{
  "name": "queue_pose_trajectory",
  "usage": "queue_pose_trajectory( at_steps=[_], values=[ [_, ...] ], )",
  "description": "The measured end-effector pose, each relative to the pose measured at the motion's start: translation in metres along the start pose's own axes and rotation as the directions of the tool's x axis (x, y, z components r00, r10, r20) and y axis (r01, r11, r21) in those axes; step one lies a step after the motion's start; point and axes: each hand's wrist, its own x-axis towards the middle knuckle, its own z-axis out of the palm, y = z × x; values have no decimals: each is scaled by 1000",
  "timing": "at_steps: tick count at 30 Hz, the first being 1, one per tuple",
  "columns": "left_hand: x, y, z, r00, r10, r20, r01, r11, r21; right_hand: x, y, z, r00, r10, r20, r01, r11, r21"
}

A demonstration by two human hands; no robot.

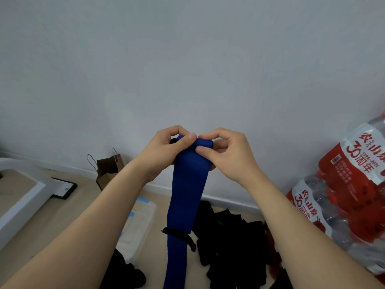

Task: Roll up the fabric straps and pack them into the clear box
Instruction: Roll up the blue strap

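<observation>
I hold a blue fabric strap up in front of the wall. Its top end is folded into a small roll. My left hand pinches the roll's left side with thumb and fingers. Gripping the right side is my right hand, thumb on the front. The strap hangs straight down, with a black band across it lower down. On the floor below lies the clear box, partly hidden by my left forearm. A pile of black straps lies to its right.
A brown paper bag stands against the wall at the left. Shrink-wrapped packs of water bottles with red labels stack up at the right. A white furniture edge juts in at the far left. More black fabric lies near the bottom.
</observation>
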Motion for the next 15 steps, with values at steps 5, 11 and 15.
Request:
queue_pose_trajectory(
  at_steps=[5, 11, 15],
  values=[
    [-5, -1, -6, 996, 69, 54, -67, 997, -30, 0, 2, -11, 975, 149, 166, -178, 968, 178],
    [-6, -3, -15, 983, 4, 183, -27, 992, 122, 0, 7, -7, 992, 70, 101, -76, 995, 56],
    [-4, -5, -16, 985, 56, 165, -88, 976, 197, -1, 5, -4, 986, 102, 132, -109, 993, 44]
  ],
)
